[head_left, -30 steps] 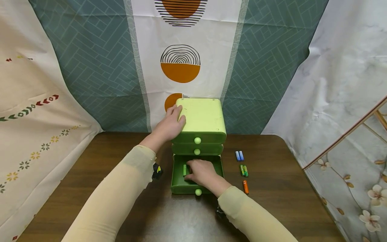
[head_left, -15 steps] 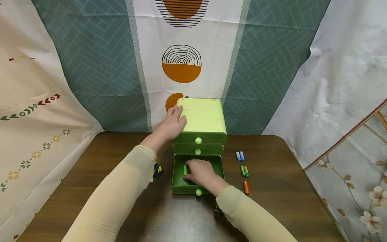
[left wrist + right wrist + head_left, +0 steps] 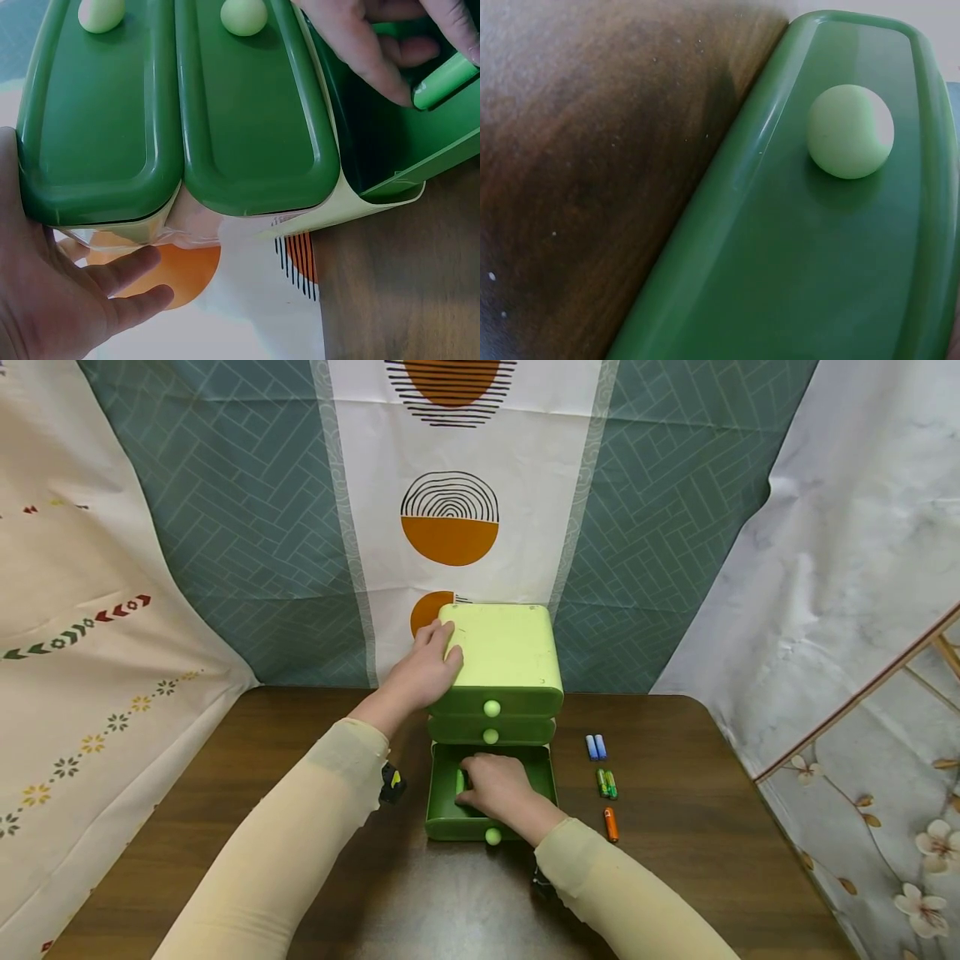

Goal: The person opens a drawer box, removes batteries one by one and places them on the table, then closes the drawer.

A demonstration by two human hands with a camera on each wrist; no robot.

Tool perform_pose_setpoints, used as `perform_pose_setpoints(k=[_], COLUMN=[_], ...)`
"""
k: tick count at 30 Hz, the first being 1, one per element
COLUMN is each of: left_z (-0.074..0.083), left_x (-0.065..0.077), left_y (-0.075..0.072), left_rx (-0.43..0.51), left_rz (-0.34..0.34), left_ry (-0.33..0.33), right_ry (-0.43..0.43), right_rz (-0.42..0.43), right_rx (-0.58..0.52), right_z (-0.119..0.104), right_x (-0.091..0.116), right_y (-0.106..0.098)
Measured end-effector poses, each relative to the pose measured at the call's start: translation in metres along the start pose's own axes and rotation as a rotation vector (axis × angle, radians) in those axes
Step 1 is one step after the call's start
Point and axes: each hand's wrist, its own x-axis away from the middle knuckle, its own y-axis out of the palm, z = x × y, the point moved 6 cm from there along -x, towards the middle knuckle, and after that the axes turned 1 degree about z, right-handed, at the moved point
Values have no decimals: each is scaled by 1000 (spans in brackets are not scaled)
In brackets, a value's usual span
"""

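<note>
In the head view a small drawer cabinet (image 3: 501, 647) has a pale-green top and green drawers with round knobs. Its bottom drawer (image 3: 444, 832) is pulled out. My left hand (image 3: 422, 670) rests against the cabinet's upper left edge, fingers extended; the left wrist view shows this hand (image 3: 52, 292) spread along the side. Inside the bottom drawer, my right hand (image 3: 498, 787) pinches a green battery (image 3: 460, 782) by its ends between thumb and finger. That battery (image 3: 446, 81) also appears in the left wrist view. Only the drawer front and its knob (image 3: 850, 132) show in the right wrist view.
Right of the cabinet, two blue batteries (image 3: 596, 747), two green batteries (image 3: 607, 784) and one orange battery (image 3: 611, 825) lie on the brown wooden table (image 3: 675, 860). A patterned cloth (image 3: 517, 527) hangs behind, with fabric at both sides.
My right hand has shifted slightly left in the drawer and its fingers have closed on the green battery. My left hand and the cabinet stay in place.
</note>
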Motion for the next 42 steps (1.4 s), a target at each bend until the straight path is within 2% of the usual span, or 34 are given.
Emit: perform_pose_setpoints(k=[14, 22, 42], left_z=[3, 3, 3], left_x=[-3, -3, -1], left_y=[-1, -2, 1], left_rx=[6, -6, -18], left_rz=[-8, -7, -27], left_ry=[8, 3, 3], right_ry=[26, 14, -3], right_rz=[-1, 15, 90], right_rx=[-9, -24, -60], right_z=[11, 14, 27], right_x=[9, 17, 63], right_y=[-12, -25, -56])
